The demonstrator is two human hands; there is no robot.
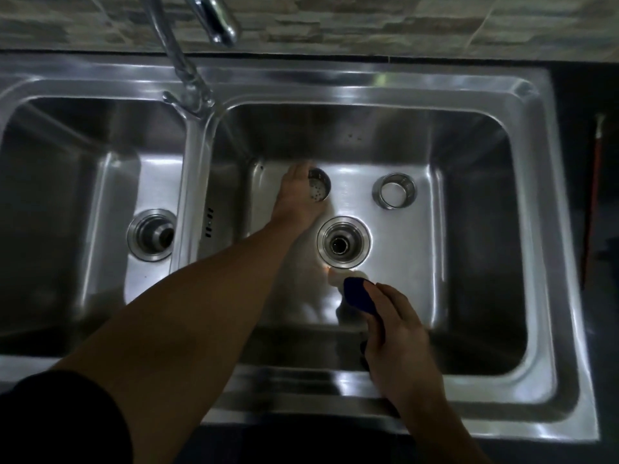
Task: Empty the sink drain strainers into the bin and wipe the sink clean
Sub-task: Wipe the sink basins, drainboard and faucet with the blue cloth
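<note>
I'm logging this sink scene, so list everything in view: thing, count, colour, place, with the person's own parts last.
sink: one, steel, two basins, fills the view
tap: one, chrome, behind the divider between the basins
drain openings: two, steel, both without strainers; right basin drain, left basin drain
strainer baskets: two, steel, right basin floor; one under the left hand, one standing free farther right
sponge: one, blue, right basin near the drain, some foam beside it
wall tiles: grey-brown, behind the sink
red stick-like item: one, far right on the dark counter; kind unclear
left hand: grip on a strainer basket
right hand: grip on the sponge
</note>
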